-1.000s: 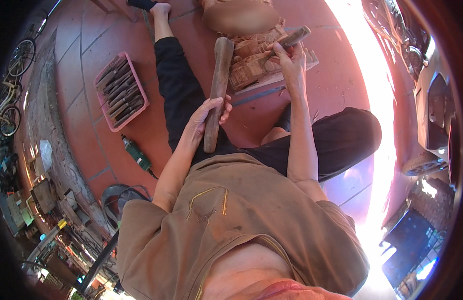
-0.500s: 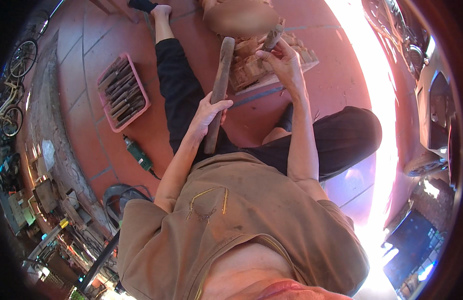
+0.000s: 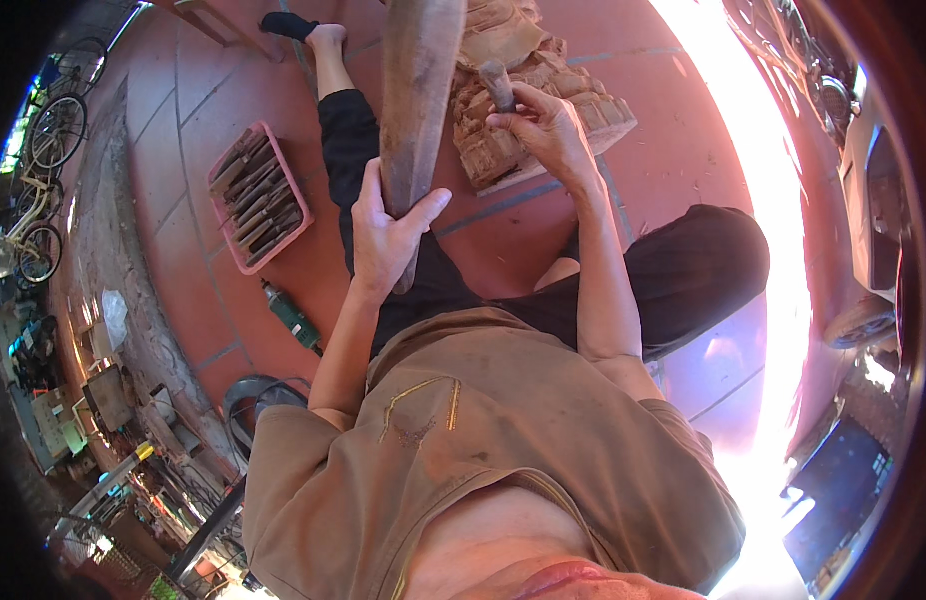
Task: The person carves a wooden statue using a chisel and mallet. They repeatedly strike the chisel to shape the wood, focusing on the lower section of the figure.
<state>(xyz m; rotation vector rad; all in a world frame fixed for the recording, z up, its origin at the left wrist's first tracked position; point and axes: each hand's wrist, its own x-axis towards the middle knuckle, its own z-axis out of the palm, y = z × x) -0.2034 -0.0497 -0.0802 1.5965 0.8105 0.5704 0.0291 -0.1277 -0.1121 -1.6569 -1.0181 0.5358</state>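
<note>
My left hand [image 3: 388, 225] is closed round a long wooden mallet [image 3: 415, 110], a club-like stick raised toward the camera so that its far end leaves the picture at the top. Between the thumb and fingers of my right hand [image 3: 548, 130] is a chisel [image 3: 498, 86]; its worn, rounded handle end points up, and its blade is hidden. Right under that hand lies a carved block of light brown wood [image 3: 498, 140] with deep, rough relief. Whether the chisel touches the wood I cannot tell.
To the left on the red tiled floor [image 3: 198, 220] stands a pink tray [image 3: 245, 262] holding several wooden-handled tools. A green power tool [image 3: 291, 318] lies near it. My outstretched leg [image 3: 348, 140] runs between tray and carving; my bent leg [image 3: 693, 270] is at the right. Bicycles [image 3: 58, 130] stand far left.
The mallet has swung up toward the camera in my left hand. My right hand has moved slightly left and nearer with the chisel, which is now held more upright over the carving.
</note>
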